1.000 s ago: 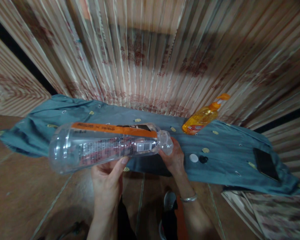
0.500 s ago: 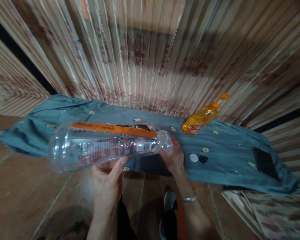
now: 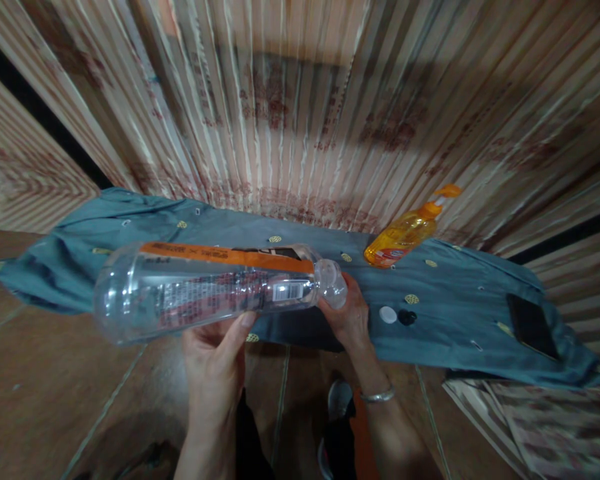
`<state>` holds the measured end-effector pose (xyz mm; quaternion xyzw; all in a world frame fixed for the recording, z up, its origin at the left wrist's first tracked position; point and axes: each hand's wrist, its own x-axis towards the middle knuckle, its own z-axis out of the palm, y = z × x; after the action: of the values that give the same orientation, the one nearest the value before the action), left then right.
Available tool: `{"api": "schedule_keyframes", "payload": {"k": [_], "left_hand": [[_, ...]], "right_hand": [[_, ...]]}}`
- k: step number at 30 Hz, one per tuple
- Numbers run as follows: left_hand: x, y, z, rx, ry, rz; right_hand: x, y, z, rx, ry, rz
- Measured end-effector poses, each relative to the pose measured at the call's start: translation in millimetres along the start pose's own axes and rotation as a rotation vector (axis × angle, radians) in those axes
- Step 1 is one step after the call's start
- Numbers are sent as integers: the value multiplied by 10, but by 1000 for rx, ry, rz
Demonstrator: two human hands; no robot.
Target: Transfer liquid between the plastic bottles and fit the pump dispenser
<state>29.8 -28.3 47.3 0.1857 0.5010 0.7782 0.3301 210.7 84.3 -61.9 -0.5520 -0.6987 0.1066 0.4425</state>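
A large clear plastic bottle (image 3: 215,283) with an orange-edged label lies sideways in the air, its wide base to the left. Its barcode and small print face me, and I see no liquid inside. My left hand (image 3: 217,350) grips the body from below, thumb along the near side and the other fingers hidden behind. At the right end, my right hand (image 3: 349,315) closes round the neck and the rounded clear cap (image 3: 333,283). Below and right of that hand, a white disc (image 3: 387,315) and a black round piece (image 3: 407,317) lie side by side on the cloth.
An orange pump bottle (image 3: 403,237) with yellow liquid stands at the back of the blue-green cloth-covered table (image 3: 455,327). A dark phone (image 3: 533,325) lies near the right end. Pleated curtains (image 3: 300,133) hang behind, and tiled floor (image 3: 105,393) shows in front.
The clear bottle has shifted very slightly to the left at its base end. Both hands keep the same hold, and the things on the table have not moved.
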Motion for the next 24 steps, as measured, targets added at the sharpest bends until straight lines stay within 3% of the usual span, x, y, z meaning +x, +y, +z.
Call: {"api": "schedule_keyframes", "payload": {"k": [24], "left_hand": [[-8,52,55,-14,26,-3]], "right_hand": [[9,-34,-34,18,-21,13]]}}
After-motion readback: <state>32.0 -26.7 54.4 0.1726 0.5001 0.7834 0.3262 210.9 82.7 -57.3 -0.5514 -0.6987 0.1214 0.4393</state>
